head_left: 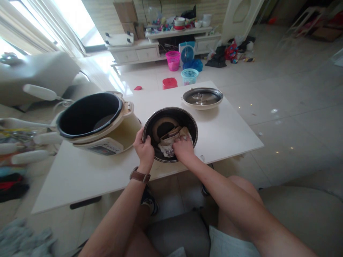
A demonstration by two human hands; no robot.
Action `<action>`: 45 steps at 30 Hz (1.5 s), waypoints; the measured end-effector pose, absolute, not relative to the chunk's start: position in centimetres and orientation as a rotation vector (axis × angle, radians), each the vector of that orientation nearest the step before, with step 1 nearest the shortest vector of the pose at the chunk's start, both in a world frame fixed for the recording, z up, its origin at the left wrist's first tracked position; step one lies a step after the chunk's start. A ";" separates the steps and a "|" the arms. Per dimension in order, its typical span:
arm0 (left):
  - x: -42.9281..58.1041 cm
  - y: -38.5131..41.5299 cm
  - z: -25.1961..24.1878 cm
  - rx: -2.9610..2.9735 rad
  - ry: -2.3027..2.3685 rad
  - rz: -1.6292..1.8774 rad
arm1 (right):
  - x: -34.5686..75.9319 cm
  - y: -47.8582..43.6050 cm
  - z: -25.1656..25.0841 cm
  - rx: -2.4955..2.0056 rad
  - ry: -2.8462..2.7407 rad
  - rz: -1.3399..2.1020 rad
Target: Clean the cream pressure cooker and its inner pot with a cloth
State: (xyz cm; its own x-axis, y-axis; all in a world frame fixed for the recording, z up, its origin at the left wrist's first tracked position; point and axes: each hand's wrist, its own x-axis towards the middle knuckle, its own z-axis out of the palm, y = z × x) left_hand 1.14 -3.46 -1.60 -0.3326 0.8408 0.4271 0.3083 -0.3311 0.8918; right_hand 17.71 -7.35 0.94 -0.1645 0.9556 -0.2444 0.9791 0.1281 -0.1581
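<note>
A round dark inner pot is tilted toward me over the front part of the white table. My left hand grips its left rim, with the thumb on the inside edge. Inside the pot, my right hand is closed on a crumpled, light-coloured cloth with brown patches, pressed against the inner wall. To the left stands a cream electric cooker with its top open and a dark, hollow inside. Its detached lid seems to lie upside down at the table's back right.
The white table ends just beyond the lid. A red stool, a light-blue basket and a pink basket stand on the floor behind it. White-handled items crowd the left side.
</note>
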 end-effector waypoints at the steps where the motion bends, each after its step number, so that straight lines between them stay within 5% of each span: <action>1: 1.4 -3.7 -1.8 1.465 1.495 1.718 | 17.6 -7.5 1.0 1.977 2.287 -0.431; 5: 2.8 -5.1 -2.0 1.442 1.489 1.777 | 16.9 -7.8 1.2 1.953 2.324 -0.581; 14: 5.1 -7.5 -1.9 1.433 1.456 1.824 | 15.5 -6.2 -0.8 2.365 2.333 -1.501; 24: 4.2 -5.5 -3.0 1.240 1.562 1.889 | 17.6 -7.4 2.3 2.029 2.254 -0.603; 45: 0.5 -4.0 0.8 1.617 1.538 1.658 | 17.1 -7.7 -0.1 1.881 2.321 -0.363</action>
